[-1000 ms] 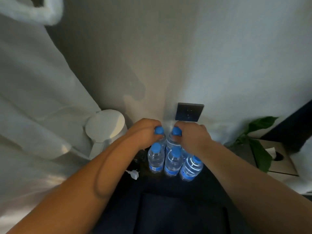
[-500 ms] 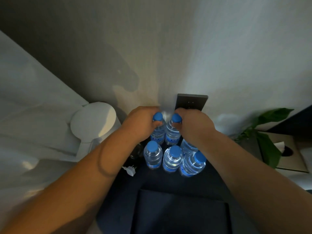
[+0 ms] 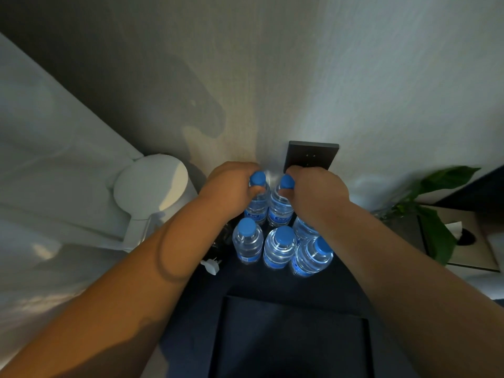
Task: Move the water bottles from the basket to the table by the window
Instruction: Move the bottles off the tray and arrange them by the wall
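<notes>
At the left edge of the dark table (image 3: pixel 272 282), a white round-lidded appliance (image 3: pixel 152 186) stands by the wall, a white plug (image 3: pixel 210 266) lying near it; the left hand (image 3: pixel 231 186) curls round the neck of a blue-capped bottle (image 3: pixel 257 207); just beside it, the right hand (image 3: pixel 316 192) grips the neck of a second bottle (image 3: pixel 281 212), below a dark wall socket (image 3: pixel 312 156). In front of the held pair stands a row of three bottles (image 3: pixel 279 248), upright on the table; a sixth bottle (image 3: pixel 302 229) shows partly under the right wrist; further right are a leafy plant (image 3: pixel 436 233) and a tissue box (image 3: pixel 474 241).
</notes>
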{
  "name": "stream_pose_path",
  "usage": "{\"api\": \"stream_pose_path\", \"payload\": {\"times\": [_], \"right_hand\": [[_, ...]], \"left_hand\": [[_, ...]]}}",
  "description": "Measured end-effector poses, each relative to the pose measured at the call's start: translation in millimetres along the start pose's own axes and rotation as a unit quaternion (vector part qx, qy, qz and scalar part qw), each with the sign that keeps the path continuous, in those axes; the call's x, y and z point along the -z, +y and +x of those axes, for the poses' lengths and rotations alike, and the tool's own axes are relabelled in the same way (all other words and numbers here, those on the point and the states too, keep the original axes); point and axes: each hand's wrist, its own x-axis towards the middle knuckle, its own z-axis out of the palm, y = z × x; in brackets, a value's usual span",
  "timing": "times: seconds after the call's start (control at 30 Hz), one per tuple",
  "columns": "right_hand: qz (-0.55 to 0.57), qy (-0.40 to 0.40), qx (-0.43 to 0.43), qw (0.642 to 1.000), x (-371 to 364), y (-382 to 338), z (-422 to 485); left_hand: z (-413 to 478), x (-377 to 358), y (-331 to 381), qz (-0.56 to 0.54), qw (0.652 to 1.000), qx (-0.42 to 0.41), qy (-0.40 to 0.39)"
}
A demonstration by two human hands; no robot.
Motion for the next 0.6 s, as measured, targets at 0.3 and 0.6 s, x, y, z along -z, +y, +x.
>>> {"api": "stream_pose_path", "payload": {"times": [0.3, 0.6], "right_hand": [[-0.012, 0.014, 0.000, 1.000, -2.4, 1.7, -1.1], [-0.009, 0.015, -0.012, 1.000, -1.5, 5.0, -6.1]], "left_hand": [[-6.9, -4.4, -0.7, 0.002, 1.000, -0.013, 0.026], [-2.3, 2.5, 4.2, 0.037, 0.999, 0.006, -0.016]]}}
